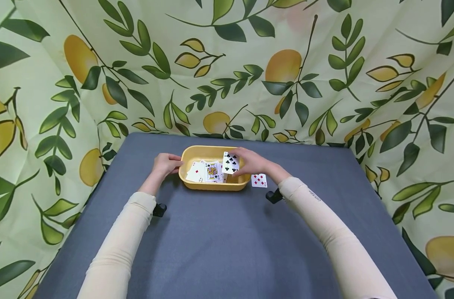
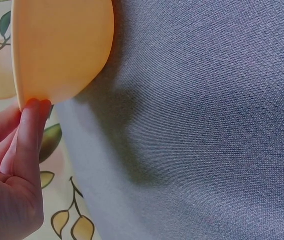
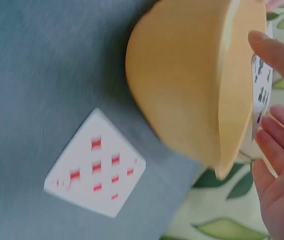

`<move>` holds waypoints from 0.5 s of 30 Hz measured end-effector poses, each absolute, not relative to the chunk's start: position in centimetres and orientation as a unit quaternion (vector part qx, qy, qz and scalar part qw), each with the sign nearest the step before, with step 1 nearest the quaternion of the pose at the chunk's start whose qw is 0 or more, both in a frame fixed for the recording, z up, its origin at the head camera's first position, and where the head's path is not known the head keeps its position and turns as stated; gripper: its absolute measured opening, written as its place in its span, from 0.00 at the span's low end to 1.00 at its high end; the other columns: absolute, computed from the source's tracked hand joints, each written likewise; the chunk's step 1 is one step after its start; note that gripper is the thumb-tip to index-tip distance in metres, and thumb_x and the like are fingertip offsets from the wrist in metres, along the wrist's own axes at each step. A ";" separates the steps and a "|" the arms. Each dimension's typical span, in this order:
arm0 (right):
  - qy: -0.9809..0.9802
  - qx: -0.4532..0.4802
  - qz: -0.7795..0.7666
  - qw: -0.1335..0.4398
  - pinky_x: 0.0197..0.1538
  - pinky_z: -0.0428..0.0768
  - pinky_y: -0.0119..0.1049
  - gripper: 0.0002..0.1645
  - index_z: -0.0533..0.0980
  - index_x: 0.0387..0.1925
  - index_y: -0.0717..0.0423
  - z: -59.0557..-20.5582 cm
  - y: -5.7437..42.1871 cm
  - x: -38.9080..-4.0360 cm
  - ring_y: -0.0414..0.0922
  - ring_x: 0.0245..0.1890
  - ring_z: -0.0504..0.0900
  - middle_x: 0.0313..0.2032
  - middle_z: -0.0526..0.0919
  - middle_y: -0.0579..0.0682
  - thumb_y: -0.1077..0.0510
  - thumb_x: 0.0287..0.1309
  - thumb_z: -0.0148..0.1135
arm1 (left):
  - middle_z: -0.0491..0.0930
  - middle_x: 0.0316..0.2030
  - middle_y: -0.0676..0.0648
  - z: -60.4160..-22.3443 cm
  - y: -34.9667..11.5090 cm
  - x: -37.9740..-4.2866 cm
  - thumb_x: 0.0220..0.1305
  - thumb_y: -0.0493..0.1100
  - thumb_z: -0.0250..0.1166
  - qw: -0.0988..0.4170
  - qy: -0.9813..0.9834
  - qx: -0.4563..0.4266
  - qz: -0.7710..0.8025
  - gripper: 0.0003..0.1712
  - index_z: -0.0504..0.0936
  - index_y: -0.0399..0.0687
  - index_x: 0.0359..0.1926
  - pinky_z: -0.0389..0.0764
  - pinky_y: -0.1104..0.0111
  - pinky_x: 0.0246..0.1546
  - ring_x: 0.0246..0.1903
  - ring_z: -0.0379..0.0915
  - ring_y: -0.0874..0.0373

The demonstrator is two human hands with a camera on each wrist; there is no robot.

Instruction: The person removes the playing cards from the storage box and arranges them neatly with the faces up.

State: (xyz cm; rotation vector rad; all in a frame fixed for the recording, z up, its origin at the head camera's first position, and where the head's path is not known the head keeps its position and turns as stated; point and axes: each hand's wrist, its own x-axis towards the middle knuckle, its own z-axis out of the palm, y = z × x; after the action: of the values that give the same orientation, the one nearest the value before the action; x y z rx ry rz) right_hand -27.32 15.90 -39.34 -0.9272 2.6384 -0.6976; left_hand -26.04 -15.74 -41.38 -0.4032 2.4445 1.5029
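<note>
A yellow oval plastic tub (image 1: 212, 187) stands near the far edge of the table. My left hand (image 1: 165, 164) pinches the rim at its left end, thumb and fingertips on either side of the wall, as the left wrist view shows. At the tub's right end, my right hand (image 1: 252, 161) holds a playing card (image 1: 230, 163) with several black clubs, face up, over the inside. Loose cards lie in the tub, among them a king (image 1: 212, 171) and a card with a red diamond (image 1: 196, 171); others are partly covered.
A diamond card (image 3: 96, 167) lies face up on the table just right of the tub, below the right wrist. Grey-blue cloth (image 1: 219, 241) covers the table. Leaf-patterned curtains (image 1: 227, 74) hang behind and at both sides.
</note>
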 end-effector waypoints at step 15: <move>0.916 -0.293 -0.244 0.122 0.69 0.61 0.52 0.49 0.63 0.69 0.59 -37.7 24.2 -26.0 0.53 0.69 0.60 0.68 0.64 0.56 0.53 0.49 0.77 | 0.75 0.57 0.34 -41.1 -15.8 -25.9 0.66 0.38 0.64 0.129 0.838 -0.130 0.514 0.22 0.77 0.32 0.58 0.84 0.72 0.40 0.45 0.78 0.51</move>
State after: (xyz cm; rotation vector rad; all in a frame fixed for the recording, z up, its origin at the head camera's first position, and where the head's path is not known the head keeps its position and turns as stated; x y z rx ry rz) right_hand -26.01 24.16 -37.66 -0.8545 2.6757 -0.7128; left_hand -25.87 -15.81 -41.14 -0.3790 2.4375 1.4939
